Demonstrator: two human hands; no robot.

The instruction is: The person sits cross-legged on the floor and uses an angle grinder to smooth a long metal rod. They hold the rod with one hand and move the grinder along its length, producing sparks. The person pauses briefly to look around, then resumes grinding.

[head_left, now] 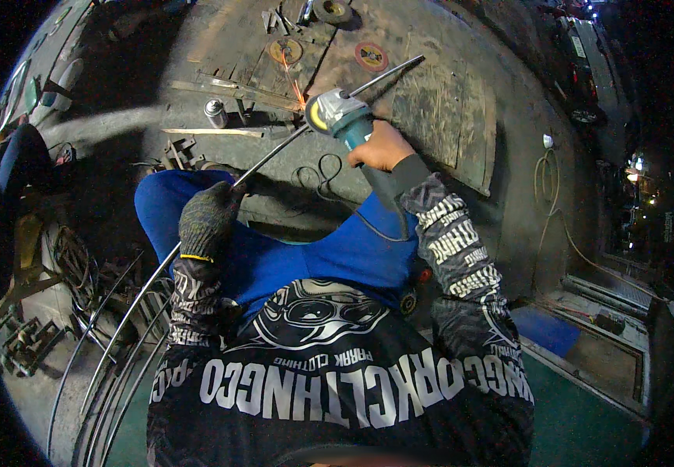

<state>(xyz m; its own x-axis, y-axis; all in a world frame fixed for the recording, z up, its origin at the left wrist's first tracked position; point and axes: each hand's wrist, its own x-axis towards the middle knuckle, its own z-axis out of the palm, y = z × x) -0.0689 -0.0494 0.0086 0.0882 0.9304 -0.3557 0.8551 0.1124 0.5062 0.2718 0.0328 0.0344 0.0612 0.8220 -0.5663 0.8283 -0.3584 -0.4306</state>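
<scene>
My left hand (206,222), in a dark knitted glove with a yellow cuff edge, is closed around a long thin metal rod (271,154). The rod slants from the lower left up to the right, and its far end lies over a wooden board. Bare-fingered, my right hand (383,146) grips the body of a teal and grey angle grinder (338,115). Its yellow disc (316,115) is against or very near the rod; the exact contact is hidden. Orange sparks (298,89) fly from there toward the far side. A dark cord hangs from the grinder.
Worn wooden boards (438,109) lie ahead, with two loose round discs (371,56) on them. A spray can (215,114) stands left of the sparks. Several long bent rods (92,366) lie at lower left. Another person's leg (22,167) shows at far left.
</scene>
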